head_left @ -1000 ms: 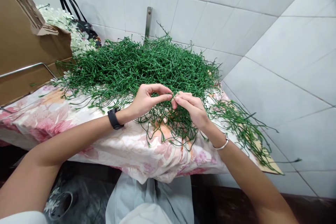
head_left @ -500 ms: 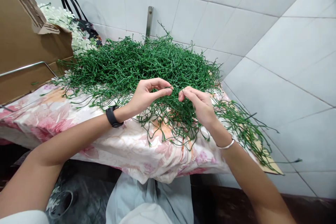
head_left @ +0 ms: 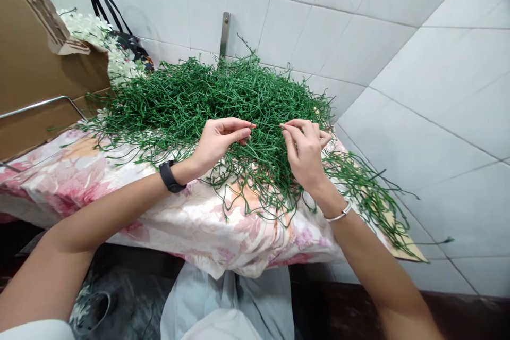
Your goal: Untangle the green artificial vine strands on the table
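A large heap of thin green artificial stems [head_left: 207, 95] covers the flowered cloth [head_left: 171, 228] in front of me. Over its near side my left hand [head_left: 223, 141], with a black band at the wrist, pinches a green stem between thumb and fingers. My right hand [head_left: 306, 151] is to its right, a short gap away, thumb and forefinger pressed together. Whatever lies in that pinch is too thin to make out against the green. Loose stems hang below both hands toward the cloth's front edge.
To the left stands a cardboard box [head_left: 48, 74], with a metal rod [head_left: 40, 106] by it. White artificial flowers [head_left: 85, 26] and a dark bag [head_left: 131, 45] are behind. More stems [head_left: 370, 196] lie at the right end. White tiled walls close off the back and right.
My hands have moved apart, the right one shifting up and to the right and turning. My left hand has drawn slightly left, still pinched.
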A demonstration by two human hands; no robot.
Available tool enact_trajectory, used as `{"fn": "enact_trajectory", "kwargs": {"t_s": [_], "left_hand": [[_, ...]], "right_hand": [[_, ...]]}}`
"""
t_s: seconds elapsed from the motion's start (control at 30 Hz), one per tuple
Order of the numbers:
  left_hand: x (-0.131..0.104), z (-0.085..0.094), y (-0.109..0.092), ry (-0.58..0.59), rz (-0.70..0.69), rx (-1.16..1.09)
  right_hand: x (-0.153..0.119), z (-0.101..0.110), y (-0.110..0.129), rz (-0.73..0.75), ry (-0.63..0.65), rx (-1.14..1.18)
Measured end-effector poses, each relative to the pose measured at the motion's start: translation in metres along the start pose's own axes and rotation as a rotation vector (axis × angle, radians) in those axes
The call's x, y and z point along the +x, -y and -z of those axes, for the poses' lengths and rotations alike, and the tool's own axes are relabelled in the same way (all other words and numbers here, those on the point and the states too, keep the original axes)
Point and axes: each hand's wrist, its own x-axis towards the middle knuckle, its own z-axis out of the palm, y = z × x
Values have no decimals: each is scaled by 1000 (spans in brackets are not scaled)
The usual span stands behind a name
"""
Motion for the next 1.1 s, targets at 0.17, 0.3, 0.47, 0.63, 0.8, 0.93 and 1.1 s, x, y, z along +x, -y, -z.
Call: {"fn": "enact_trajectory", "kwargs": {"t_s": [0.17, 0.3, 0.47, 0.63, 0.8, 0.93, 1.1], "left_hand": [[-2, -2, -4, 46, 35, 77], [-5, -6, -7, 88, 18, 143], [-10, -9, -5, 165, 33, 96], [-11, -10, -2, 153, 35, 35], [-10, -11, 0, 190, 11, 20], [-12, -11, 1, 178, 23, -40], [-13, -12, -1, 206, 18, -110]], "right_hand": [[2, 6, 2, 24, 1, 22], [3, 12, 10, 59, 108, 237], [0, 8, 14, 126, 366, 466], [1, 4, 12, 27, 295, 628], [1, 4, 12, -12, 254, 690], [1, 4, 13, -9, 242, 675], [-1, 6, 14, -19, 214, 674]]}}
